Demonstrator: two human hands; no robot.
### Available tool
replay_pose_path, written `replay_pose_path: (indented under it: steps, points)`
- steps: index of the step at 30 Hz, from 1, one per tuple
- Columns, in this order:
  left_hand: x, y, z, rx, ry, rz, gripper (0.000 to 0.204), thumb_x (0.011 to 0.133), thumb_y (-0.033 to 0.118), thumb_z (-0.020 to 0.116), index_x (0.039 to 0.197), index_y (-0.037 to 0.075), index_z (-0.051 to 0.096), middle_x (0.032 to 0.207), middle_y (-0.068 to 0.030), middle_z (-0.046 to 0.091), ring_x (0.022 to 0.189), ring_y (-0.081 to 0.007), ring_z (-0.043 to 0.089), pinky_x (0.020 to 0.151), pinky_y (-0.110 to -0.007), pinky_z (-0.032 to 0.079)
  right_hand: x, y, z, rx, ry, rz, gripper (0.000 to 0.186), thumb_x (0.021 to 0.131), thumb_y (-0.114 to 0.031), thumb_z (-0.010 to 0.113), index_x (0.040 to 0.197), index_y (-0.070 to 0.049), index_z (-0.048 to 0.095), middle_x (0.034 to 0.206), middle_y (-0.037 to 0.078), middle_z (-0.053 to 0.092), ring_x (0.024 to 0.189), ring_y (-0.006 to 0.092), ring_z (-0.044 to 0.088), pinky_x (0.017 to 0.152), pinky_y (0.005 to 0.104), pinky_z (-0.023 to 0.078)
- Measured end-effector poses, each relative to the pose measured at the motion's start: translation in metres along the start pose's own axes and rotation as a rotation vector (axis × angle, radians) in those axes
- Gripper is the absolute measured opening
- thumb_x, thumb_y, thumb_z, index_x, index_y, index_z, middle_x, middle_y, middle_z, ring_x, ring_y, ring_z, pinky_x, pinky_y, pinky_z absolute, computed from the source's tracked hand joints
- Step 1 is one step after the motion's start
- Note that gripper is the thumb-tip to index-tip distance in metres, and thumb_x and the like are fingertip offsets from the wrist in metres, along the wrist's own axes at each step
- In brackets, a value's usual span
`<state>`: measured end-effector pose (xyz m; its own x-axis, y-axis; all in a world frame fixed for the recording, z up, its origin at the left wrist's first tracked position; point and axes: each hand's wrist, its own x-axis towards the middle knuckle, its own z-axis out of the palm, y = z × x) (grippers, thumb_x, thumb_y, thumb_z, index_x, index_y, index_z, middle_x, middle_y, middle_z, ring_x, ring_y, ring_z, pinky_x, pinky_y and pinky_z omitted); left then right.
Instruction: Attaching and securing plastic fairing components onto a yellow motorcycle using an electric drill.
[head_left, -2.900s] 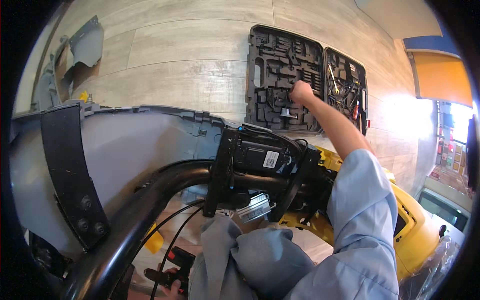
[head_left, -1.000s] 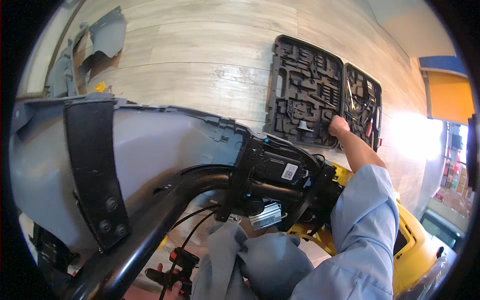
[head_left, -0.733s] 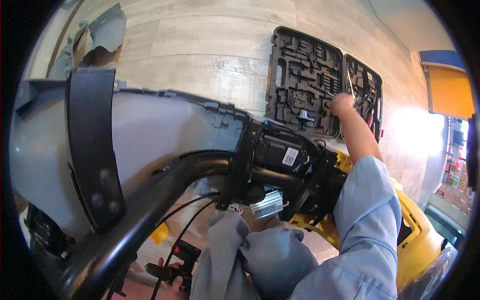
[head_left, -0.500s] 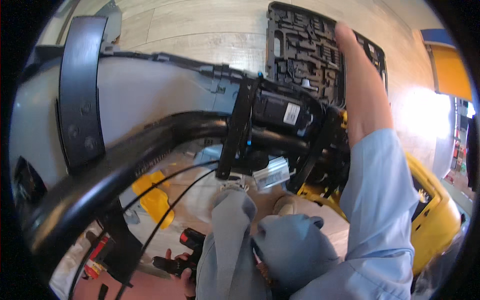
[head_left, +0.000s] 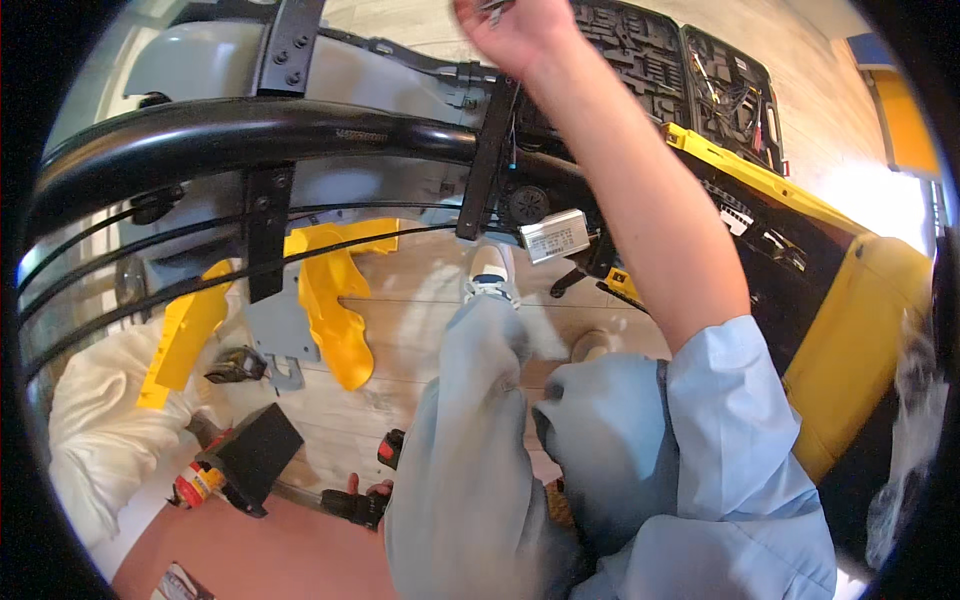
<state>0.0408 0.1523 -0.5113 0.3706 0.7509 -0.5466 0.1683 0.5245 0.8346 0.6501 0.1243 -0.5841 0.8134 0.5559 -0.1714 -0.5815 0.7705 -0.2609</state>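
At the lower left, beside my leg, my left hand (head_left: 381,488) is wrapped round a black cordless drill (head_left: 348,506) with a red-marked battery; my leg hides part of both. My right arm stretches up across the frame. Near the top edge my right hand (head_left: 520,35) has its fingers curled round a small metal piece (head_left: 492,8), too cut off to name. Below that hand lies a black tubular frame (head_left: 400,135) with dark brackets and cables. A silver metal box (head_left: 555,236) with a label is fixed next to a bracket.
An open black tool case (head_left: 735,100) lies on the floor at the back right. Yellow body panels (head_left: 335,315), a black box (head_left: 262,450) and white cloth (head_left: 105,410) are at the left. A yellow-edged machine part (head_left: 850,350) stands at the right.
My right hand has moved left from the tool case, now with a small metal piece in it. The view has shifted, showing more floor at the left. My left hand keeps hold of the drill.
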Motion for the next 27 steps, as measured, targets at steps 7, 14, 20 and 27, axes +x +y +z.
replay_pose_path:
  steps: [7, 14, 20, 27]
  points:
    - [-0.034, 0.002, -0.011, -0.042, 0.049, 0.082, 0.091, 0.074, 0.004, 0.067, 0.154, 0.005, 0.024, 0.106, -0.014, 0.061, 0.108, -0.0285, 0.059, 0.101, -0.046, 0.048, -0.084, 0.032, 0.053, 0.28, -0.333, 0.217, 0.061, 0.104, -0.04, 0.037, 0.153, -0.003, 0.033, 0.159, 0.014, 0.035, 0.145, 0.0295, 0.037, 0.117, 0.0493, 0.032]
    - [-0.076, 0.008, -0.022, -0.067, 0.074, 0.175, 0.09, 0.071, 0.001, 0.065, 0.152, 0.004, 0.026, 0.103, -0.0136, 0.062, 0.104, -0.0281, 0.06, 0.098, -0.045, 0.05, -0.153, 0.032, 0.1, 0.235, -0.349, 0.187, 0.063, 0.102, -0.033, 0.033, 0.154, 0.001, 0.026, 0.159, 0.02, 0.031, 0.147, 0.0347, 0.033, 0.12, 0.0527, 0.028]
    - [-0.103, 0.01, -0.032, -0.153, 0.024, 0.295, 0.089, 0.071, 0.001, 0.063, 0.152, 0.005, 0.028, 0.103, -0.0129, 0.06, 0.105, -0.0276, 0.059, 0.097, -0.044, 0.05, -0.224, 0.035, 0.126, 0.319, -0.425, 0.326, 0.062, 0.1, -0.042, 0.035, 0.147, -0.001, 0.037, 0.142, 0.017, 0.042, 0.13, 0.0299, 0.041, 0.109, 0.0489, 0.034]
    - [-0.157, 0.046, -0.035, 0.246, -0.05, 0.739, 0.093, 0.07, 0.011, 0.071, 0.151, -0.001, 0.028, 0.104, -0.011, 0.057, 0.101, -0.023, 0.055, 0.095, -0.037, 0.045, -0.343, 0.027, 0.175, -0.026, -0.184, 0.601, 0.057, 0.098, -0.056, 0.035, 0.114, -0.006, 0.057, 0.071, -0.004, 0.04, 0.056, 0.0095, 0.03, 0.053, 0.028, 0.03]
